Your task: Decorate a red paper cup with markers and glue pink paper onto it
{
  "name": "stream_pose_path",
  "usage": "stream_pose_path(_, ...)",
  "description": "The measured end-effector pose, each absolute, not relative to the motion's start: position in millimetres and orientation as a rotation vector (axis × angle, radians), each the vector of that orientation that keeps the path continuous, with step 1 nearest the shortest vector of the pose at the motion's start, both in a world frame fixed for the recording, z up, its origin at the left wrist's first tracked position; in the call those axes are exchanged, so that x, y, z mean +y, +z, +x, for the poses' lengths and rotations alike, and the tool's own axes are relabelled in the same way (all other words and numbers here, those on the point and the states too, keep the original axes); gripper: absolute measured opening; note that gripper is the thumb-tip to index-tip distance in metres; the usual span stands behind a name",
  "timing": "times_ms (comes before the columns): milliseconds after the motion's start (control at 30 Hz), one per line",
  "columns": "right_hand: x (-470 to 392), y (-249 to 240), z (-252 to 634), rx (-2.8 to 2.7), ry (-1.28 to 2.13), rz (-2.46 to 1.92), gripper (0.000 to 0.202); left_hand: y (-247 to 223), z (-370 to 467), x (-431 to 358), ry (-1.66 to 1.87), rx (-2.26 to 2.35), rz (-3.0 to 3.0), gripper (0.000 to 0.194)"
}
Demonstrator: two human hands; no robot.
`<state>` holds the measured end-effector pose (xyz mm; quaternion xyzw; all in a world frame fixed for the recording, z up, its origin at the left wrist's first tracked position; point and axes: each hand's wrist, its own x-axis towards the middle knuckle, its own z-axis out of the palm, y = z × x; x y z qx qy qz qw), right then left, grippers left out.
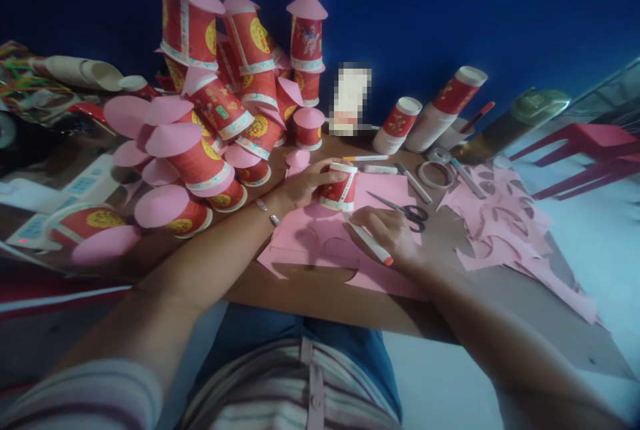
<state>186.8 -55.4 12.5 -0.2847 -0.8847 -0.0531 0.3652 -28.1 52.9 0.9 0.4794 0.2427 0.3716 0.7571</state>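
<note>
A small red paper cup [339, 189] with a white rim stands on pink paper [300, 233], held by my left hand [309, 185], whose fingers wrap round its left side and top. Just right of the cup, my right hand [383, 227] grips a white marker with an orange end [373, 245], its other end pointing toward the cup's base. Cut-out curves show in the pink sheet below both hands. Black-handled scissors [413, 215] lie behind my right hand, blades toward the cup.
Red cups with pink cone tops [193, 23] are stacked at the left. Pink scraps [505, 223], a tape roll [436, 175] and markers lie at the right. Stacked cups [397, 125] stand behind; a red stool [595, 137] is beyond the table.
</note>
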Motion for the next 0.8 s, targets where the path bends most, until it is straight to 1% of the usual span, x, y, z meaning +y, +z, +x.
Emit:
stream_pose_path(133,-53.9,12.7,188.5,-2.340,-0.075,-0.734,0.006,0.5,-28.3,52.7,0.794,0.542,1.052,0.056)
stream_pose_path(400,-51.7,11.2,187.3,-2.312,-0.080,-0.711,0.005,3.8,-28.3,51.1,0.797,0.533,1.042,0.056)
stream_pose_path(533,-52.3,17.2,189.3,-2.345,-0.020,-0.720,0.010,4.6,-27.9,50.4,0.797,0.547,1.042,0.056)
stream_pose_path(800,-52.4,15.4,185.5,-2.267,-0.115,-0.760,0.012,3.1,-29.2,51.6,0.783,0.524,1.053,0.055)
